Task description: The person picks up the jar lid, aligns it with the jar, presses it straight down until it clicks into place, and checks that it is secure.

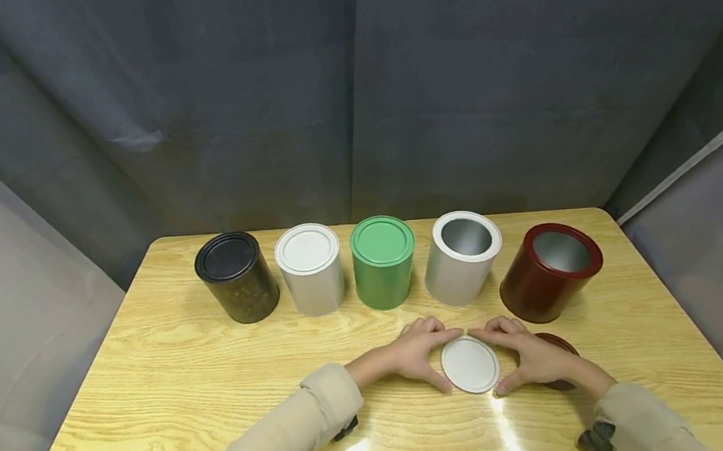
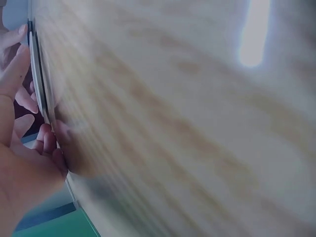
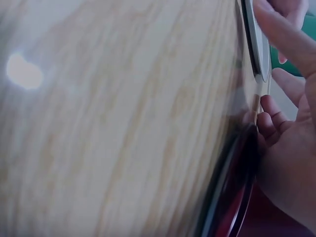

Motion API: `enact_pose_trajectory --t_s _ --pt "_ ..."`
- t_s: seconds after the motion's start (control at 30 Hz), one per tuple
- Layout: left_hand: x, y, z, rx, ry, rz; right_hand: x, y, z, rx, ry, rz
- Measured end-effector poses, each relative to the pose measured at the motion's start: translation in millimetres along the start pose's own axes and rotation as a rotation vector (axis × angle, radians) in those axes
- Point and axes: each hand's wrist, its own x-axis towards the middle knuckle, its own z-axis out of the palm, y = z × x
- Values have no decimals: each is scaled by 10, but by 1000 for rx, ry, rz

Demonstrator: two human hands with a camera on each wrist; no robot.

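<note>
A round white lid (image 1: 471, 365) lies flat on the wooden table between both hands. My left hand (image 1: 420, 352) is at its left side, with thumb and index finger spread along the rim. On the opposite side my right hand (image 1: 530, 357) frames the rim the same way. The index fingertips almost meet at the lid's far edge. Whether each fingertip presses the rim is hard to tell. A dark red lid (image 1: 560, 342) lies under and beside my right hand, partly hidden by it; its glossy edge (image 3: 232, 197) shows close up in the right wrist view.
Along the table's back stand a black can (image 1: 245, 289), a white can (image 1: 316, 285) and a green can (image 1: 383, 275), all lidded. To their right are an uncovered white can (image 1: 454, 277) and an uncovered dark red can (image 1: 536, 288). Grey curtains (image 1: 242, 98) surround the table.
</note>
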Motion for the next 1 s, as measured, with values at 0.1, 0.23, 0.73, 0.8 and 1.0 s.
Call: enact_pose_trajectory --t_s 0.1,0.23,0.73,0.8,1.0 --pt "8 16 -2 25 -8 -5 6 0 9 -10 2 -17" --pt "19 21 13 54 -6 -12 16 -13 12 -7 -8 -13" --pt "59 64 53 132 4 -67 39 -19 48 -51 20 -5" --pt "55 76 44 137 0 -74 40 -14 52 -47 22 -14" --pt "50 106 19 149 -9 -75 45 0 60 -57 44 -47"
